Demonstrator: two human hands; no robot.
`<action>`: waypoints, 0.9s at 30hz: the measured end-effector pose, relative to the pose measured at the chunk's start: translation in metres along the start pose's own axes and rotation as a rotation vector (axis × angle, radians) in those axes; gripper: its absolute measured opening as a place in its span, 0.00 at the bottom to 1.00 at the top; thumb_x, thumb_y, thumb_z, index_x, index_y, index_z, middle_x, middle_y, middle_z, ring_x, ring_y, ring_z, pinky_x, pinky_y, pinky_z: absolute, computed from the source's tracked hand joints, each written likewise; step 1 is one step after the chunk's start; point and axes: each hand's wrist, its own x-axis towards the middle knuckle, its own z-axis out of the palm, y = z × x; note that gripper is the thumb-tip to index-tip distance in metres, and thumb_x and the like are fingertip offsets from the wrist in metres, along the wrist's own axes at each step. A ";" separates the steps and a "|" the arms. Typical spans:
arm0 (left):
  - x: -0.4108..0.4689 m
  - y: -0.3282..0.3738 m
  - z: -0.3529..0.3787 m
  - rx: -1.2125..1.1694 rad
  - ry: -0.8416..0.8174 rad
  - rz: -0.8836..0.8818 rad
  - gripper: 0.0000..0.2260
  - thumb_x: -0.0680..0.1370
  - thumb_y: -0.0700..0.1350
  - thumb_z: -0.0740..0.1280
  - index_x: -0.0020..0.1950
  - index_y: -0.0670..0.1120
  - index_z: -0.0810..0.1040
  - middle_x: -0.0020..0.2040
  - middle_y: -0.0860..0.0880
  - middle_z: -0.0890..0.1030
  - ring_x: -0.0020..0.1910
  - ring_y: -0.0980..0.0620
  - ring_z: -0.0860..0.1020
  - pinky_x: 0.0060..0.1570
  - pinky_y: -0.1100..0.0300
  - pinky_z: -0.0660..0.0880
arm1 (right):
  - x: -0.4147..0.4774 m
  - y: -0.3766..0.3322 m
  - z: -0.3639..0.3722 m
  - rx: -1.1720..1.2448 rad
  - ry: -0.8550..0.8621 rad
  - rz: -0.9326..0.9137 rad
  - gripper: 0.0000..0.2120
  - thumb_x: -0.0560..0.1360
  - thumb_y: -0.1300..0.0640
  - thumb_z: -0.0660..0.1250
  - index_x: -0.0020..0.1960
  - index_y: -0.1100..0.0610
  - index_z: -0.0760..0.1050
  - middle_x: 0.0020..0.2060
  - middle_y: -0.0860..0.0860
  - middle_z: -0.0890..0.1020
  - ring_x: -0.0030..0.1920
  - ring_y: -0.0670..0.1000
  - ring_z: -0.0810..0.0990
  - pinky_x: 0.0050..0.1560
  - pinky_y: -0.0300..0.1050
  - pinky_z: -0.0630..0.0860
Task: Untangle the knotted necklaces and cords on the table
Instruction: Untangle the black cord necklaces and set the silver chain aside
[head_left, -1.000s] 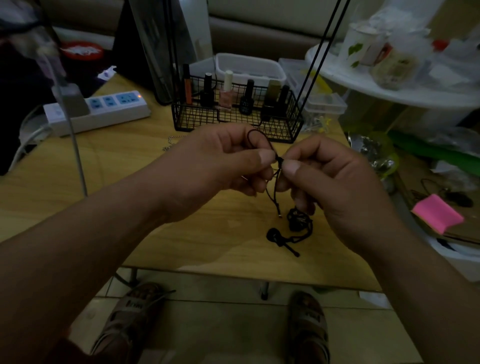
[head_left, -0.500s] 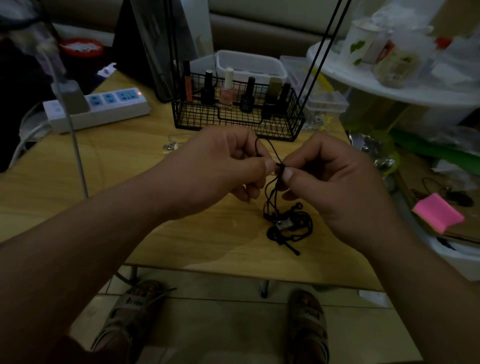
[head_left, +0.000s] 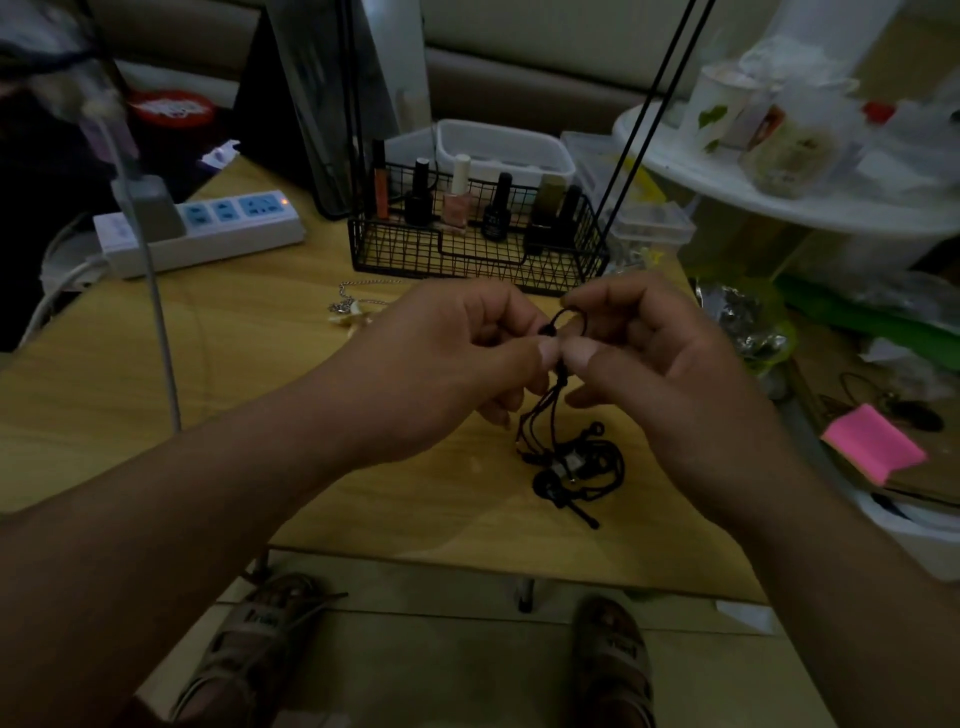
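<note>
I'm watching the left hand (head_left: 457, 364) and right hand (head_left: 660, 364) both pinching the black cord necklace (head_left: 543, 486), its tangle lying on the wooden table (head_left: 260, 389) at six o'clock. A wire basket (head_left: 467, 254) is sitting at twelve o'clock and a power strip (head_left: 208, 234) at ten.

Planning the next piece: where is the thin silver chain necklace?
Head view, left of centre: the thin silver chain necklace lies on the wooden table between the black wire basket and the left hand.

Black cord (head_left: 544, 486), black wire-grid basket (head_left: 415, 254), pink pad (head_left: 872, 449), white power strip (head_left: 218, 241), yellow wood-grain table (head_left: 234, 343).
</note>
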 end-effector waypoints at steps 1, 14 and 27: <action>0.000 0.000 0.000 0.018 -0.013 0.001 0.03 0.81 0.44 0.70 0.49 0.46 0.82 0.39 0.50 0.84 0.39 0.53 0.82 0.41 0.59 0.81 | 0.000 -0.002 0.000 -0.019 -0.005 -0.014 0.08 0.78 0.52 0.71 0.57 0.50 0.79 0.49 0.50 0.84 0.51 0.51 0.84 0.47 0.52 0.85; 0.003 0.003 0.000 -0.190 -0.028 -0.098 0.03 0.80 0.39 0.70 0.47 0.43 0.81 0.41 0.46 0.85 0.40 0.50 0.82 0.40 0.56 0.80 | 0.003 -0.001 -0.001 0.416 -0.021 0.205 0.04 0.82 0.61 0.63 0.54 0.60 0.77 0.42 0.56 0.83 0.42 0.53 0.82 0.41 0.45 0.80; 0.003 0.005 0.002 -0.139 0.056 -0.071 0.04 0.80 0.40 0.71 0.46 0.42 0.80 0.36 0.49 0.83 0.36 0.52 0.80 0.38 0.58 0.80 | -0.005 -0.004 -0.002 -0.072 -0.026 0.065 0.04 0.77 0.55 0.72 0.46 0.55 0.84 0.41 0.53 0.87 0.44 0.53 0.86 0.41 0.47 0.84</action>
